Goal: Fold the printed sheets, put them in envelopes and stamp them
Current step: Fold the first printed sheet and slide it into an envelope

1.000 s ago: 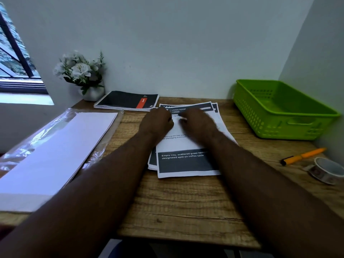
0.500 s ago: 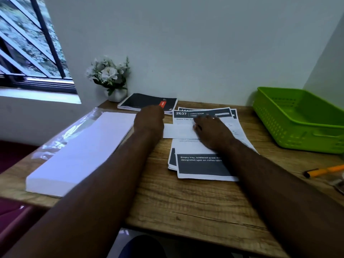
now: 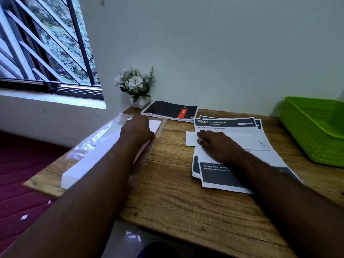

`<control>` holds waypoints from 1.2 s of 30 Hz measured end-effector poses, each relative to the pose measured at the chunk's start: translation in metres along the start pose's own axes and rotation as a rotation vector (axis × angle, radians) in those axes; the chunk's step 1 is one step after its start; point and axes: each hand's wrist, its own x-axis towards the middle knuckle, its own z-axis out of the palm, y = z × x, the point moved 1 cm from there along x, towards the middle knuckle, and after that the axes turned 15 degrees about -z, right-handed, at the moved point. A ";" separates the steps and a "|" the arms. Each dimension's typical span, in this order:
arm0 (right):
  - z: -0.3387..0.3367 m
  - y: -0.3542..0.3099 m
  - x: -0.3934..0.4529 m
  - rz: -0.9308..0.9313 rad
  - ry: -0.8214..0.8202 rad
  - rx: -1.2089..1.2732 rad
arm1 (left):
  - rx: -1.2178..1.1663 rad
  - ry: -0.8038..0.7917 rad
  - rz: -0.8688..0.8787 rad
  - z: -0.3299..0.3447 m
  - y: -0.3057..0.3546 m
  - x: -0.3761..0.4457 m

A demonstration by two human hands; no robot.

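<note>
Grainy matt wood desk, glossy (crinkled) plastic wrap, matt paper sheets

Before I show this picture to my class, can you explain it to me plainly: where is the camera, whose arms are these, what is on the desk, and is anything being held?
The camera sits on a person's head and looks down at their own two bare arms, so there is no machine here. The left hand rests on a pack of envelopes in clear plastic wrap at the desk's left edge; whether its grip has closed on one cannot be told. The right hand lies flat on a stack of printed sheets, pressing a folded white sheet, holding nothing. On the wooden desk there are also a black notebook, a small pot of white flowers and a green basket.
</note>
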 end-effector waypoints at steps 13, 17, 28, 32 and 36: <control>0.000 0.005 -0.002 -0.005 0.127 0.154 | 0.019 0.149 0.022 -0.042 0.017 -0.007; -0.017 0.002 -0.005 -0.046 0.498 0.482 | -0.124 0.333 0.065 -0.101 0.049 -0.017; -0.046 0.008 -0.018 0.096 0.807 1.469 | -1.346 -0.076 -0.025 -0.059 0.133 -0.007; -0.039 0.023 -0.018 0.181 0.849 1.236 | -1.447 -0.608 -0.047 0.018 0.134 -0.025; -0.028 0.031 -0.017 0.186 0.568 1.303 | -1.671 -0.543 -0.185 0.038 0.128 -0.019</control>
